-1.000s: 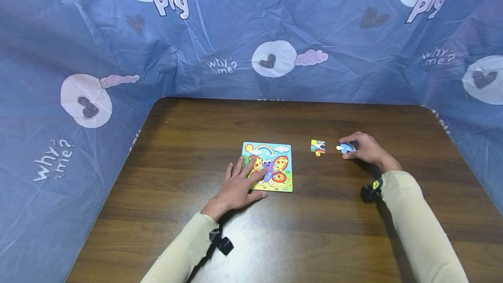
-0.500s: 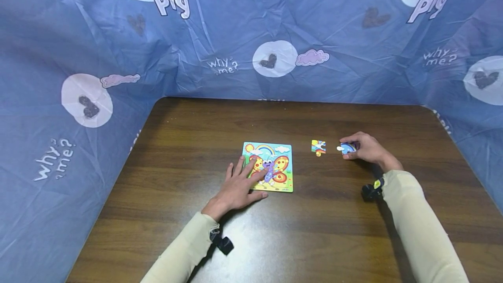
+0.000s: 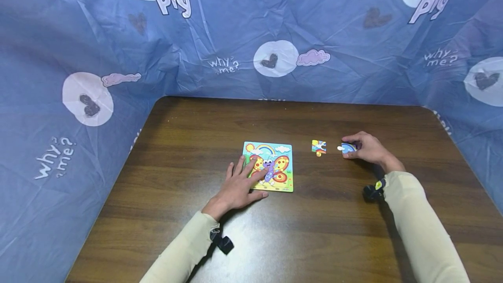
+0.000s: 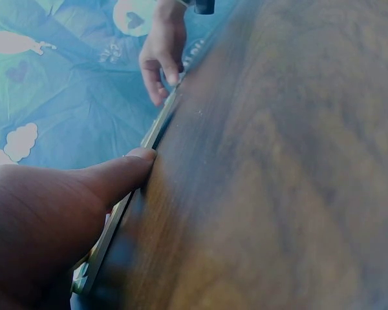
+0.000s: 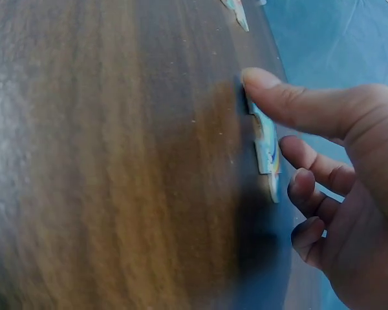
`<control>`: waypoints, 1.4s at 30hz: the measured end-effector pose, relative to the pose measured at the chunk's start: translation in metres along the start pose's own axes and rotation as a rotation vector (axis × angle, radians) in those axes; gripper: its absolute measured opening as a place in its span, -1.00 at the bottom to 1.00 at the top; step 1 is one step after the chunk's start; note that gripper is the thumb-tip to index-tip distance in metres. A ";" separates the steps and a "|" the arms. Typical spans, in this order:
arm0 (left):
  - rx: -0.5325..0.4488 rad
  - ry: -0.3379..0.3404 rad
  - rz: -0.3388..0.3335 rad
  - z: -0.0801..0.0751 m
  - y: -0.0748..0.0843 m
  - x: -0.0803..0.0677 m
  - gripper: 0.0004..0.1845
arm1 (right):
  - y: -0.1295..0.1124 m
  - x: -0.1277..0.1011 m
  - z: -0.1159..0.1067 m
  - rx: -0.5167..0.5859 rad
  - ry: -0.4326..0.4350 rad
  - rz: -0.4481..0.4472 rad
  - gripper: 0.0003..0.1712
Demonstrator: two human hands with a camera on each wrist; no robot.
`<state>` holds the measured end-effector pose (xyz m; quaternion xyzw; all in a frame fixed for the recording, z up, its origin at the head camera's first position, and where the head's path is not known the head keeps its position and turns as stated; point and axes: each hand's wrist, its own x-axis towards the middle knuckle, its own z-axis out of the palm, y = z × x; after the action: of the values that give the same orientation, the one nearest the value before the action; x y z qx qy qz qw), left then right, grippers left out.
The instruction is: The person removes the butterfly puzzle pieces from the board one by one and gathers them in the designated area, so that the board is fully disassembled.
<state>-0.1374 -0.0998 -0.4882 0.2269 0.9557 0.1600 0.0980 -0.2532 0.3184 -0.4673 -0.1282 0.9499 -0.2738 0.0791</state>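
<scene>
A square butterfly puzzle (image 3: 280, 148) with a rainbow and sun lies flat on the table. My left hand (image 3: 235, 189) rests on its lower left part, fingers spread, covering some of the picture. In the left wrist view the thumb (image 4: 126, 171) lies along the puzzle's near edge. To the right, my right hand (image 3: 369, 148) pinches a blue puzzle piece (image 3: 348, 148) with a rainbow arc and a white knob, thumb and index finger at opposite edges. The right wrist view shows this puzzle piece (image 5: 266, 145) low at the table, with the other fingers curled beside it.
A second puzzle piece (image 3: 316, 145), yellow, red and blue, lies between the puzzle and my right hand. Brown wood grain covers the table (image 3: 314, 230). Behind it and at its sides hangs a blue printed cloth (image 3: 220, 25).
</scene>
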 end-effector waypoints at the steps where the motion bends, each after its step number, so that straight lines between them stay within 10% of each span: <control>1: 0.000 -0.001 0.000 0.000 0.000 0.000 -0.25 | 0.000 0.000 -0.001 -0.005 0.007 -0.004 -0.35; 21: 0.003 -0.002 -0.001 0.000 -0.001 0.000 -0.26 | -0.065 0.018 -0.004 0.048 0.101 -0.140 -0.51; 42: 0.005 -0.012 -0.005 0.000 0.000 0.001 -0.25 | -0.134 0.040 0.060 0.133 -0.098 -0.222 -0.49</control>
<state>-0.1386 -0.0997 -0.4881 0.2256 0.9560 0.1561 0.1037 -0.2511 0.1674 -0.4482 -0.2402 0.9047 -0.3364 0.1029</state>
